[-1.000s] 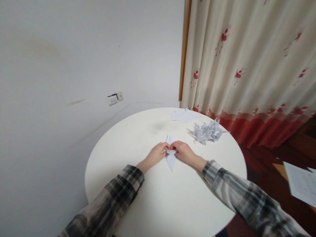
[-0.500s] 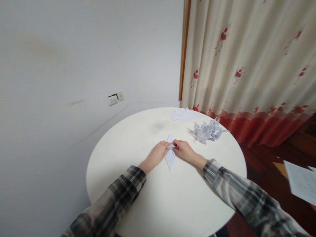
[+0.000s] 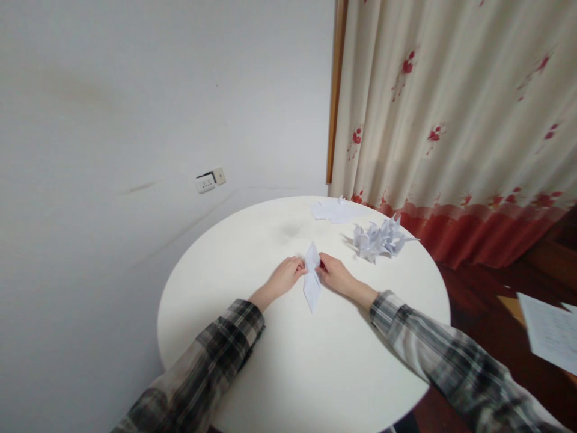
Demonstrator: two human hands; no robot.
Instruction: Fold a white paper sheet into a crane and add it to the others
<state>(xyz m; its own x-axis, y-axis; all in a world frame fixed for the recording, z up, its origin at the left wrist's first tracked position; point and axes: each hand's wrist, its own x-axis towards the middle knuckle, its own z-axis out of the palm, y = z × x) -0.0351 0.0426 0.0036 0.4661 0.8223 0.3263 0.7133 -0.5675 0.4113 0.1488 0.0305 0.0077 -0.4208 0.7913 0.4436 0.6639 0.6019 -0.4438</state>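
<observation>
A folded white paper piece [image 3: 312,279], long and pointed at both ends, lies on the round white table [image 3: 279,361]. My left hand [image 3: 286,275] pinches its left edge near the middle, fingers curled. My right hand [image 3: 332,274] pinches the right edge opposite, fingers closed too. Both plaid sleeves reach in from the bottom of the view.
A pile of several folded white paper cranes [image 3: 380,238] sits at the table's back right. Flat white paper sheets [image 3: 336,210] lie behind it near the curtain [image 3: 451,120]. A wall socket [image 3: 209,178] is on the left wall. Another sheet [image 3: 550,334] rests at the right over the dark floor.
The paper's upper flap, folded down across the middle before, now stands up as a full point. Both hands shifted slightly up the table and stay pinched on the piece.
</observation>
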